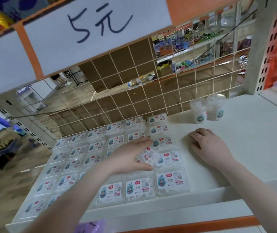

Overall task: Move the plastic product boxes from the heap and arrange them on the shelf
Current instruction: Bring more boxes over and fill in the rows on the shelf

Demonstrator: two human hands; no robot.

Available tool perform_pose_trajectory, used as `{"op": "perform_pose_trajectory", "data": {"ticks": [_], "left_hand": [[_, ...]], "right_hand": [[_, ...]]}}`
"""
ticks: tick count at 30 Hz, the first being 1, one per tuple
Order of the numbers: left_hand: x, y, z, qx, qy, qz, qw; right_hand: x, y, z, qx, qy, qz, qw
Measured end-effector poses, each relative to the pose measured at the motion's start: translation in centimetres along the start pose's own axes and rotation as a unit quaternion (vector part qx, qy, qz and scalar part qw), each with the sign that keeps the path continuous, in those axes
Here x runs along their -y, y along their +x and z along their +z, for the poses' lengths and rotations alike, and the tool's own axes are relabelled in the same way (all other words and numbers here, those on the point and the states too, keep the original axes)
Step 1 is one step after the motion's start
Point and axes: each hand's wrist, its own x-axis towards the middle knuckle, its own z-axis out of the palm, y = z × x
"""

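We look down on a white shelf backed by a wire grid panel, a handwritten price sign hanging above. Clear plastic product boxes cover the shelf's left part in neat rows, labels up. One box sits tilted, out of line, at the right edge of the block. Our left hand lies over it, fingers straight and spread toward the back, thumb below it; pressing or steadying rather than a closed hold, as far as we can tell. Our right hand rests knuckles-up on bare shelf just right of the rows, fingers loosely curled, holding nothing. Two round clear tubs stand farther back on the right.

The tilted box lies directly under the left hand, its long axis skewed against the rows; the left hand is plainly nearer. We judge the coming move to be squaring that box into its row. No heap is in view.
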Motion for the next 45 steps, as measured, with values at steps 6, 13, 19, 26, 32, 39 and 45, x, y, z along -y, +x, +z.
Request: {"op": "perform_pose_trajectory", "data": {"ticks": [6,13,19,26,32,39,45], "left_hand": [[0.4,0.3,-1.6,0.074,0.041,0.023,0.996],[0.3,1.3,-2.3,0.084,0.064,0.017,0.994],[0.0,2.8,-2.5,0.053,0.085,0.005,0.995],[-0.3,6.9,-4.5,-0.045,-0.001,-0.040,0.998],[-0.4,11.0,-5.6,-0.087,0.006,-0.098,0.991],[0.8,14.4,-5.7,-0.030,-0.004,-0.190,0.981],[1.3,16.1,-5.8,-0.028,-0.001,-0.190,0.981]], "right_hand": [[0.0,0.0,-0.1,0.007,-0.003,0.000,1.000],[0.0,-0.1,-0.1,0.010,0.001,0.002,1.000],[0.1,-0.1,0.0,0.011,0.007,0.003,1.000],[0.3,-0.1,-0.2,0.015,0.023,0.002,1.000],[0.2,-0.1,-0.2,0.013,0.043,0.000,0.999],[-0.1,-0.1,0.0,0.005,0.050,-0.010,0.999],[-0.3,0.2,0.1,0.001,0.052,-0.011,0.999]]}}
